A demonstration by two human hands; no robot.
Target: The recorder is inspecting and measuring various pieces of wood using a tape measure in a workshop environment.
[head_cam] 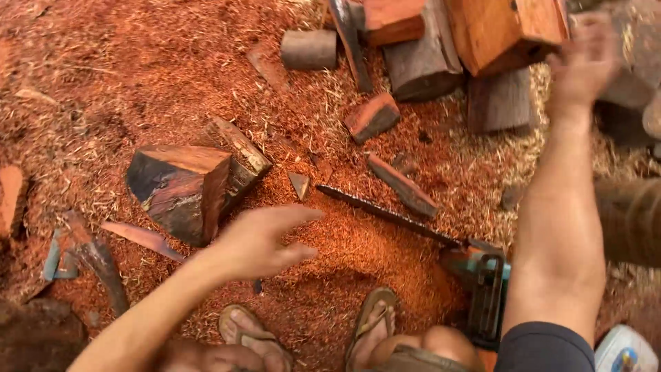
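Observation:
My left hand (pixel 265 238) hovers open, fingers spread, above the red sawdust just right of a large dark wedge of wood (pixel 180 189). My right hand (pixel 585 65) is stretched far forward at the upper right, blurred, next to an orange-red wood block (pixel 506 31) and a grey log piece (pixel 501 103); whether it grips anything cannot be told. A chainsaw (pixel 482 286) lies on the ground between my arms, its bar (pixel 389 213) pointing toward the upper left. My sandalled feet (pixel 372 327) stand on the sawdust below.
Red sawdust (pixel 138 76) covers the ground. Cut wood pieces lie scattered: a small red-faced chunk (pixel 372 117), a slim offcut (pixel 403 186), a short round log (pixel 308 48), bark slabs (pixel 89 255) at left. Stacked blocks fill the top.

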